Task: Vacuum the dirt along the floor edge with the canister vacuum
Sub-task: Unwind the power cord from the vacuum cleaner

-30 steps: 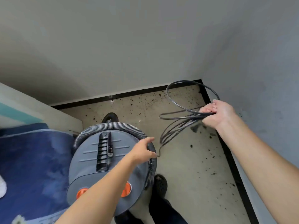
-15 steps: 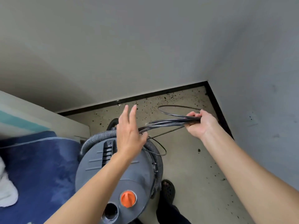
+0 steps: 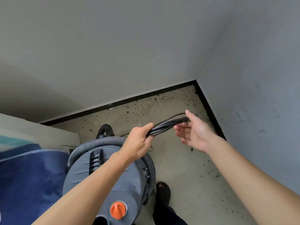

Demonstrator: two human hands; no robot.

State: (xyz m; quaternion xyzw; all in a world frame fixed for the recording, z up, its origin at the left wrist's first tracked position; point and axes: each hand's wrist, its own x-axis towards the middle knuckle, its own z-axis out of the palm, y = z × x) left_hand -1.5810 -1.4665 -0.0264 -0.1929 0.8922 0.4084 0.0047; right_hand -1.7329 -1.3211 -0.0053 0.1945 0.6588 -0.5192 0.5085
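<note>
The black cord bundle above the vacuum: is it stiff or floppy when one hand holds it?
Probably floppy: the cord is thin strands bunched together, so its free end would likely droop from the left hand. Likely light, since one grip carries it. Loops may spread.

Home room corner — plain grey walls (image 3: pixel 129 46), black skirting (image 3: pixel 146 94), speckled floor (image 3: pixel 183 168), blue bedding (image 3: pixel 29 176) — domestic

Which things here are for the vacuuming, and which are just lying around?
For the job:
canister vacuum
its ribbed hose
bundled black cord, gripped by the left hand, with the right hand open beside it
dirt specks along the floor edge

Not part of it:
blue blanket
dark shoe
</note>
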